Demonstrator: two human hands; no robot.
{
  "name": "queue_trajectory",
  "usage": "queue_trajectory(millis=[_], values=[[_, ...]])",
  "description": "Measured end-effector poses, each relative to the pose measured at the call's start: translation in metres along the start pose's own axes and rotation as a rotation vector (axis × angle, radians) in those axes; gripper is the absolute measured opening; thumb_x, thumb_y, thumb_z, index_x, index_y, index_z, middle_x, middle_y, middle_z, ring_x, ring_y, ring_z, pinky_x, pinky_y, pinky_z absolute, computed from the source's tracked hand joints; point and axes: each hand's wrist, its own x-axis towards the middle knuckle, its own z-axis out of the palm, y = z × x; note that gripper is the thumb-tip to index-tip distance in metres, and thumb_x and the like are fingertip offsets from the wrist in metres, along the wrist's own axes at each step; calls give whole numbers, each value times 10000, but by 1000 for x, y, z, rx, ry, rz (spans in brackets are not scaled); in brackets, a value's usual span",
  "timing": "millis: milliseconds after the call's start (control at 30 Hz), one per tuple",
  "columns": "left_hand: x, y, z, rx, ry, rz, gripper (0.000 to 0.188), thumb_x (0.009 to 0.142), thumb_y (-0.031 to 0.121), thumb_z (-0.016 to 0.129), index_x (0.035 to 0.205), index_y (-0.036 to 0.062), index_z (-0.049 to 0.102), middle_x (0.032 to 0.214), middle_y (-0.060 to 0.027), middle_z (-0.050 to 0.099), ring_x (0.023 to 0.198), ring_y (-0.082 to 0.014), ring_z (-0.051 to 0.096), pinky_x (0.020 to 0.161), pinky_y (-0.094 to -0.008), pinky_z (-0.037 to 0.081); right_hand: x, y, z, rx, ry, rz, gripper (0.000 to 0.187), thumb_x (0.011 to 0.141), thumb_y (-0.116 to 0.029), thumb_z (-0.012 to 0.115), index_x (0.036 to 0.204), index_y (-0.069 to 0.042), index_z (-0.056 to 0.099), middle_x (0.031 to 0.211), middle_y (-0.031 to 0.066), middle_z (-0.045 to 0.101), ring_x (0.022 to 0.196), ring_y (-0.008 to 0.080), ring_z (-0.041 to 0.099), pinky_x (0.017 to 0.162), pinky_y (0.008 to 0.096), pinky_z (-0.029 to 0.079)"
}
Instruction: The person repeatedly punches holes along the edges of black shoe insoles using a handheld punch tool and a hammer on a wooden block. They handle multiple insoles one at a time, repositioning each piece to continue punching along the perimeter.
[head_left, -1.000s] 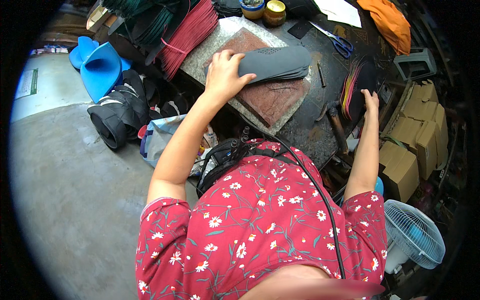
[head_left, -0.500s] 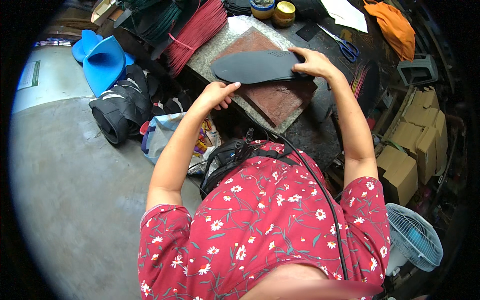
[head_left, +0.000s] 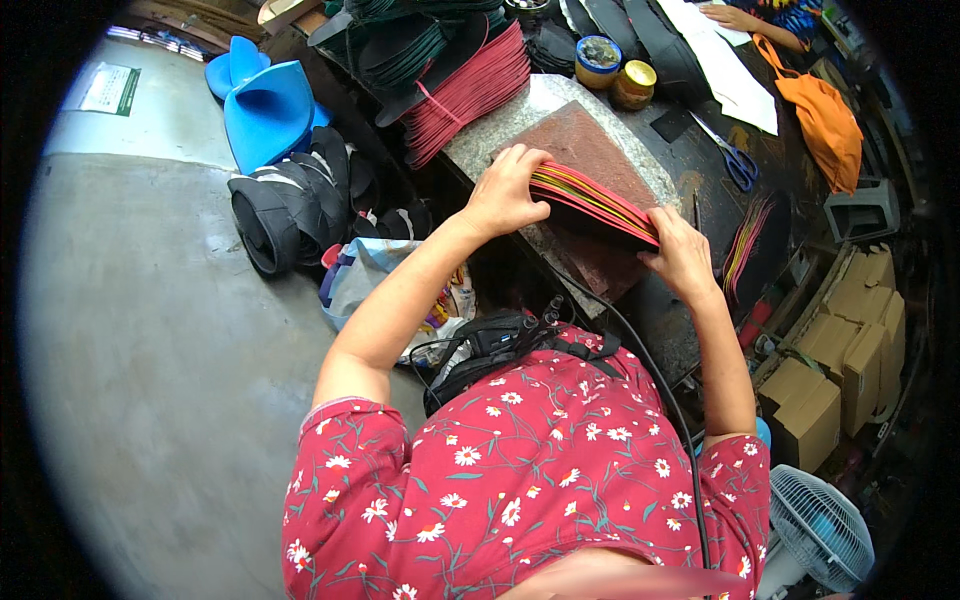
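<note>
A stack of shoe insoles (head_left: 592,196) is held on edge between my two hands, its red, yellow and dark layers facing up. My left hand (head_left: 508,195) grips the left end, fingers over the far side and thumb on the near side. At the right end my right hand (head_left: 682,252) is closed in the same way. Beneath the stack lies a reddish-brown board (head_left: 575,130), set on a speckled pale slab (head_left: 478,135). Whether the stack's lower edge touches the board is hidden.
Beyond the slab sit a red insole bundle (head_left: 475,95), a blue jar (head_left: 597,62) and a yellow-lidded jar (head_left: 633,85). Scissors (head_left: 738,165) and another insole stack (head_left: 750,245) lie rightward. Another person's hand (head_left: 730,17) rests by white paper (head_left: 725,70). Cardboard boxes (head_left: 800,400) stand right.
The insole stack has turned from lying nearly flat, dark face up, to standing on edge with coloured layers showing. My left hand now grips its left end. The whole view has shifted.
</note>
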Motion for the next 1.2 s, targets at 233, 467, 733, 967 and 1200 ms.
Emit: queue_trajectory(millis=[233, 467, 733, 967, 1200], values=[[5, 4, 13, 68, 16, 69, 750, 615, 139, 711, 1333, 93, 499, 1347, -175, 479, 1270, -379, 434, 1104, -469, 354, -18, 2, 11, -54, 97, 41, 786, 660, -139, 822, 1363, -145, 468, 1155, 93, 588, 1043, 312, 581, 871, 401, 506], [15, -12, 22, -146, 391, 103, 975, 707, 283, 758, 1494, 24, 243, 1480, -235, 322, 1402, -386, 288, 1181, -447, 219, -8, 11, 29, 120, 170, 264, 570, 736, -35, 733, 1279, -75, 563, 1135, 112, 674, 1011, 327, 661, 867, 387, 528], [23, 18, 30, -1951, 198, -713, 916, 929, 728, 337, 1505, 20, 258, 1562, -237, 227, 1446, -374, 238, 1172, -479, 226, -17, 13, 7, 1720, 28, 453, 486, 764, -179, 680, 1194, 24, 579, 1022, 112, 694, 838, 211, 701, 752, 339, 585], [61, 22, 11, -1859, 297, -525, 809, 964, 637, 404, 1459, 6, 306, 1471, -172, 416, 1313, -291, 452, 1073, -450, 382, -34, 28, 38, 1548, -30, 663, 464, 795, -203, 690, 1204, -13, 584, 1015, 88, 687, 785, 182, 681, 742, 310, 560], [3, 62, 70, -1517, -312, -593, 676, 898, 514, 649, 1331, 15, 508, 1286, -85, 594, 1229, -227, 527, 1065, -450, 406, -18, -6, 44, 1641, 158, 702, 457, 838, -195, 701, 1234, -9, 568, 1030, 89, 685, 859, 184, 674, 781, 322, 555]])
